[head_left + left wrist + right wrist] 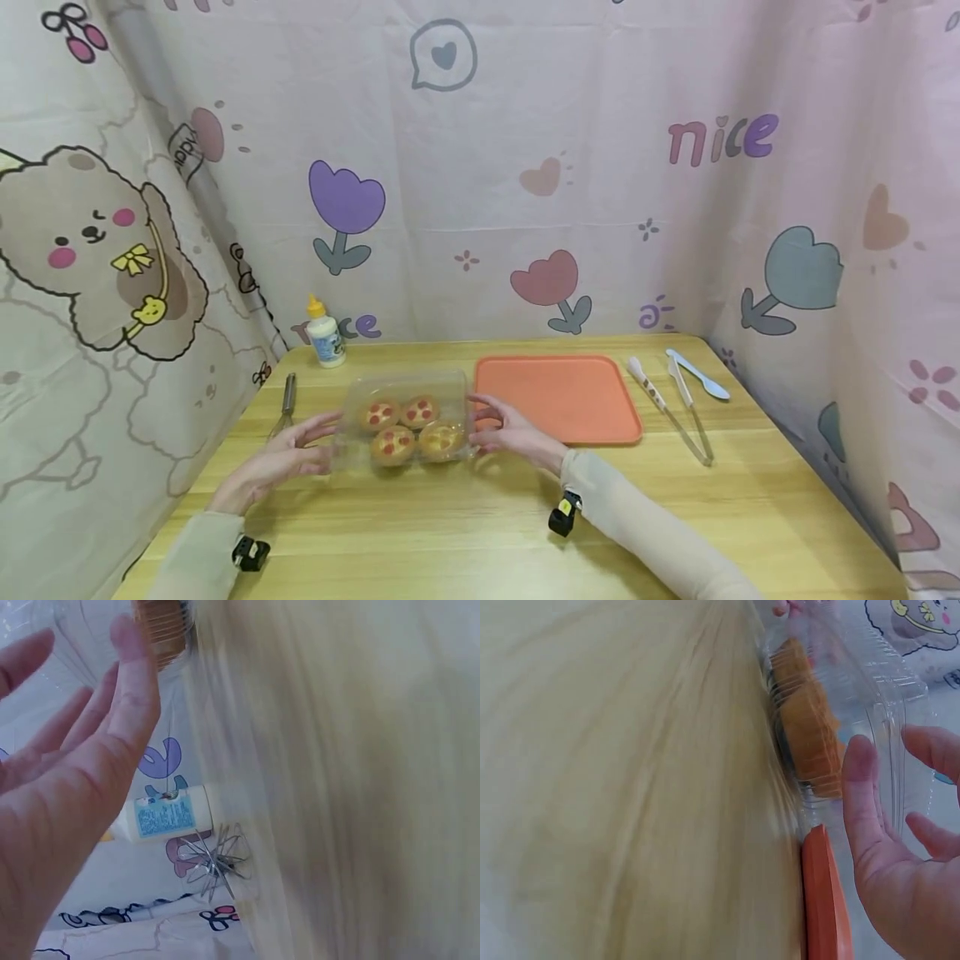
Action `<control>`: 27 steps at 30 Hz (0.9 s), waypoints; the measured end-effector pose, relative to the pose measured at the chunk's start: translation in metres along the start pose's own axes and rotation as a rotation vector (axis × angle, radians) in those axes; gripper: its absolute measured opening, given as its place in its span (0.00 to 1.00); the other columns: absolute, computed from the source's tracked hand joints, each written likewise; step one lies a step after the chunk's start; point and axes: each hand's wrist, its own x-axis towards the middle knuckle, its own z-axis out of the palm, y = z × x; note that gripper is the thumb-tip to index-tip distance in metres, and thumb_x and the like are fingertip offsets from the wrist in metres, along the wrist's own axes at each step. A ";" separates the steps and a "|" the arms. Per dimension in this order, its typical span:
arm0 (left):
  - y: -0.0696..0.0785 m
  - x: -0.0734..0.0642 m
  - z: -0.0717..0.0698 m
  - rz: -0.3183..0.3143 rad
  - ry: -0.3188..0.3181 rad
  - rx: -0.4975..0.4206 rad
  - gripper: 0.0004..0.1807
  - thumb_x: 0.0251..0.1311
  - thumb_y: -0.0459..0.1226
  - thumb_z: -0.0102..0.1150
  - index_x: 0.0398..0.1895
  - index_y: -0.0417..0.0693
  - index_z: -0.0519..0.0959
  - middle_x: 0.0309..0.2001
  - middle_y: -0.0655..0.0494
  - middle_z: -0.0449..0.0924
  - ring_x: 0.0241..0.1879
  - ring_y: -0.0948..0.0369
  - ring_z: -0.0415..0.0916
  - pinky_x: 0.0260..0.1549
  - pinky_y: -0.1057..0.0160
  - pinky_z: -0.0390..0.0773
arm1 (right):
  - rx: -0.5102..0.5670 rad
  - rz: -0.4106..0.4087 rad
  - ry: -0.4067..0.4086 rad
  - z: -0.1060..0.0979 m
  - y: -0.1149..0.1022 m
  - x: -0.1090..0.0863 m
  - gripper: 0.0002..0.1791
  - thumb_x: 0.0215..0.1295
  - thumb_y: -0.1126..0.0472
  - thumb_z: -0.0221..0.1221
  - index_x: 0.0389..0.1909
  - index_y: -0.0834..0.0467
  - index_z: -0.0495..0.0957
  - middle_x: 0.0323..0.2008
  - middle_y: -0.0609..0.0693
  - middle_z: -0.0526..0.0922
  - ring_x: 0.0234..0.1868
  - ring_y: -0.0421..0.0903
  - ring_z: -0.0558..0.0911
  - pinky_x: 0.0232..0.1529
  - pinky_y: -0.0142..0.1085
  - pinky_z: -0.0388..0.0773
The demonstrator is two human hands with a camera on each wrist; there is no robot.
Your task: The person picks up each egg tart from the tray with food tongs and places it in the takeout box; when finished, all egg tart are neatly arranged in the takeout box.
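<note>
A clear plastic box (405, 382) with several small pizzas (393, 446) in it sits left of the table's middle in the head view. My left hand (281, 462) is at its left side, fingers spread and slightly bent, fingertips right at the wall. At the opposite end is my right hand (517, 429), its thumb and fingers apart at the right wall. The right wrist view shows the right thumb (862, 776) overlapping the box's end wall. In the left wrist view the left hand (82, 765) is loosely spread below the box.
An orange tray (558, 400) lies right of the box, then metal tongs (675, 408) and a light blue plastic utensil (697, 375). A whisk (287, 404) and a white bottle with a yellow cap (326, 337) are at the left. Patterned curtains (465, 167) surround the table.
</note>
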 end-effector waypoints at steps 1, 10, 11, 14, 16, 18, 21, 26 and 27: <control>0.000 0.000 0.000 -0.001 -0.009 -0.008 0.44 0.67 0.32 0.55 0.78 0.41 0.41 0.75 0.28 0.35 0.61 0.58 0.71 0.57 0.49 0.78 | -0.006 0.002 -0.004 0.000 0.000 -0.001 0.45 0.61 0.69 0.63 0.76 0.48 0.54 0.65 0.62 0.67 0.47 0.49 0.82 0.51 0.44 0.83; -0.002 0.004 -0.002 0.021 -0.024 -0.074 0.46 0.68 0.30 0.52 0.78 0.40 0.32 0.75 0.29 0.29 0.50 0.57 0.78 0.45 0.58 0.84 | 0.025 -0.045 -0.012 0.004 -0.001 0.000 0.44 0.62 0.71 0.60 0.77 0.52 0.52 0.70 0.65 0.61 0.43 0.48 0.84 0.51 0.48 0.83; -0.003 0.005 -0.003 0.023 -0.035 -0.085 0.46 0.69 0.30 0.51 0.77 0.39 0.30 0.75 0.29 0.27 0.49 0.57 0.78 0.45 0.58 0.84 | 0.037 -0.037 -0.008 0.004 -0.001 0.000 0.45 0.62 0.72 0.60 0.77 0.51 0.52 0.71 0.64 0.61 0.43 0.49 0.84 0.50 0.49 0.83; -0.004 0.006 -0.003 0.026 -0.061 -0.128 0.47 0.68 0.28 0.51 0.76 0.38 0.28 0.75 0.28 0.24 0.49 0.55 0.80 0.49 0.58 0.83 | 0.074 -0.014 0.013 0.007 0.001 0.001 0.45 0.60 0.73 0.61 0.77 0.52 0.53 0.71 0.63 0.61 0.41 0.50 0.84 0.49 0.50 0.84; -0.005 0.006 -0.003 0.026 -0.068 -0.156 0.47 0.68 0.28 0.51 0.76 0.38 0.28 0.74 0.26 0.25 0.51 0.52 0.79 0.53 0.57 0.82 | 0.087 -0.002 0.027 0.008 0.002 0.002 0.45 0.60 0.73 0.61 0.76 0.52 0.54 0.67 0.63 0.65 0.40 0.50 0.84 0.48 0.49 0.84; -0.005 0.005 -0.003 0.022 -0.066 -0.170 0.47 0.67 0.27 0.51 0.76 0.37 0.30 0.73 0.23 0.35 0.52 0.51 0.79 0.55 0.57 0.81 | 0.086 0.008 0.038 0.009 0.001 0.002 0.45 0.59 0.73 0.62 0.76 0.51 0.55 0.59 0.63 0.70 0.38 0.50 0.84 0.46 0.48 0.85; -0.004 0.004 -0.005 -0.002 -0.078 -0.175 0.46 0.68 0.28 0.51 0.77 0.39 0.30 0.63 0.27 0.61 0.49 0.53 0.80 0.54 0.55 0.81 | 0.078 0.040 0.022 0.009 0.000 0.001 0.46 0.60 0.70 0.63 0.76 0.47 0.53 0.46 0.61 0.77 0.35 0.50 0.84 0.44 0.47 0.86; -0.004 0.003 -0.007 -0.040 -0.155 -0.220 0.47 0.71 0.29 0.47 0.77 0.45 0.24 0.44 0.46 0.80 0.41 0.57 0.82 0.47 0.58 0.84 | 0.093 0.074 -0.035 0.009 0.000 -0.004 0.49 0.62 0.67 0.63 0.78 0.45 0.45 0.39 0.69 0.83 0.30 0.50 0.85 0.40 0.46 0.86; -0.005 0.003 -0.007 -0.045 -0.165 -0.234 0.47 0.72 0.29 0.46 0.76 0.46 0.23 0.43 0.47 0.81 0.41 0.57 0.82 0.46 0.59 0.85 | 0.104 0.075 -0.042 0.010 0.000 -0.004 0.50 0.63 0.67 0.62 0.79 0.45 0.43 0.40 0.71 0.83 0.30 0.50 0.86 0.40 0.46 0.86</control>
